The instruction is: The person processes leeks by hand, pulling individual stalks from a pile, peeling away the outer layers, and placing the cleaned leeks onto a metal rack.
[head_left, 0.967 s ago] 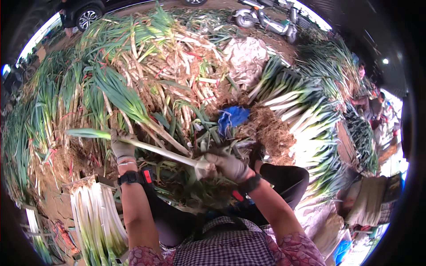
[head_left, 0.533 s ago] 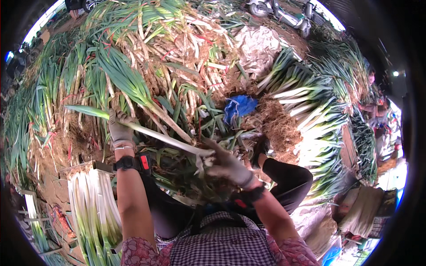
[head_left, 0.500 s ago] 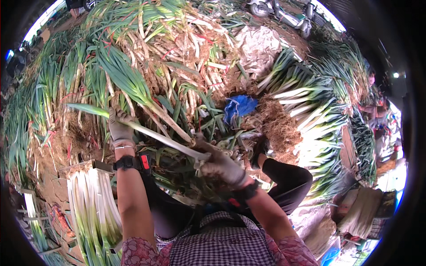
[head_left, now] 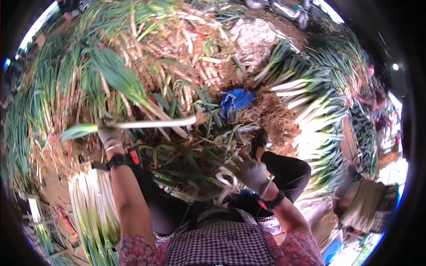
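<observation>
My left hand (head_left: 108, 134), in a dirty pale glove, is closed round a leek (head_left: 155, 123) near where its green leaves meet the white stem. The leek lies nearly level in the air, leaves to the left and root end to the right. My right hand (head_left: 255, 174), gloved too and blurred, is low over my lap with fingers stretched out. Beside its fingers hangs a curled pale strip of peel (head_left: 226, 177); whether it touches them is hard to see. Stripped leaves (head_left: 186, 162) cover the ground between my legs.
Untrimmed leeks (head_left: 182, 37) with red ties are heaped ahead and left. White-stemmed leeks (head_left: 306, 106) line the right side, roots (head_left: 279, 122) inward. A blue plastic bag (head_left: 237, 102) lies between. At lower left, clean leeks (head_left: 91, 195) lie in a holder. A scooter (head_left: 288, 11) stands far off.
My right hand has left the leek's root end and moved down and right, with a peel strip now beside it. The leek has swung from slanting to nearly level in my left hand.
</observation>
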The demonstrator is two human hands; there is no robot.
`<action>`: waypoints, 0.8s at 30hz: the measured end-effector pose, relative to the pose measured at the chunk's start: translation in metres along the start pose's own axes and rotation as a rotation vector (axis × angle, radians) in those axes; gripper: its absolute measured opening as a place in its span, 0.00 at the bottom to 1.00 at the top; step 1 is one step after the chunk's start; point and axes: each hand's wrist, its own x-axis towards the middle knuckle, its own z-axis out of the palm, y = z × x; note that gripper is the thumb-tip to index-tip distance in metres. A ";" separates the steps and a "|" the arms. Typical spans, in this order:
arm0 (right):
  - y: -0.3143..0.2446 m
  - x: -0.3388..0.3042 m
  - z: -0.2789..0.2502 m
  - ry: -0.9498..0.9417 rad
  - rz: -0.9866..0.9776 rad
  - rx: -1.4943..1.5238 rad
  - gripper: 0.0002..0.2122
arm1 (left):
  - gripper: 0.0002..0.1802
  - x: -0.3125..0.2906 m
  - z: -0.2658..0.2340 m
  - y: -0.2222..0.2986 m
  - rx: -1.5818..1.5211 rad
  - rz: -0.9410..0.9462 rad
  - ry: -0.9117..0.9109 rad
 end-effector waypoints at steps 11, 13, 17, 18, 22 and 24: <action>0.039 -0.070 -0.096 0.541 0.366 0.885 0.17 | 0.10 -0.217 0.304 -0.217 0.460 -0.046 -0.415; 0.055 -0.126 -0.108 0.811 0.529 1.023 0.18 | 0.11 -0.276 0.334 -0.265 1.363 1.003 -1.065; 0.099 -0.224 -0.065 1.321 0.850 1.175 0.21 | 0.28 -0.379 0.352 -0.338 0.877 0.244 -1.516; 0.113 -0.245 -0.044 1.439 0.890 1.165 0.22 | 0.29 -0.387 0.340 -0.349 0.894 0.208 -1.581; 0.172 -0.341 0.078 1.613 1.360 1.012 0.21 | 0.28 -0.348 0.274 -0.372 1.257 -0.048 -1.417; 0.190 -0.420 0.170 1.255 1.758 0.674 0.20 | 0.22 -0.323 0.245 -0.376 1.425 -0.136 -1.315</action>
